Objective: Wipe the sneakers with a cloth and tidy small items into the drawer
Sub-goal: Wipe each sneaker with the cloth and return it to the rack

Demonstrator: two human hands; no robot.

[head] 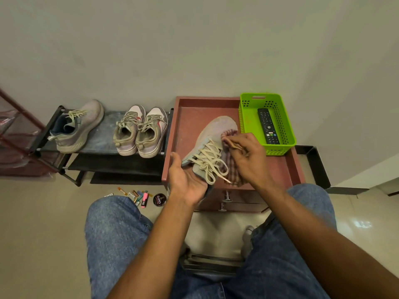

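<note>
A grey sneaker (pixel 212 134) with cream laces rests toe-away over the brown cabinet top (pixel 190 117). My left hand (pixel 186 180) cups its heel from below. My right hand (pixel 246 156) presses a checked red-and-white cloth (pixel 230 134) against the sneaker's right side. Its matching sneaker (pixel 78 126) and a pair of grey sneakers (pixel 141 131) stand on the black shoe rack (pixel 43 137) to the left. Small items (pixel 138 196), markers, batteries and a round polish tin (pixel 159 200), lie on the floor. Two drawer knobs (pixel 226 198) show below the cabinet top; the drawers look closed.
A green plastic basket (pixel 287 126) holding a black remote (pixel 268 126) sits on the cabinet's back right corner. A red-framed rack (pixel 19 134) stands at far left. My knees in jeans (pixel 114 229) frame a stool in front of the cabinet. A wall rises behind.
</note>
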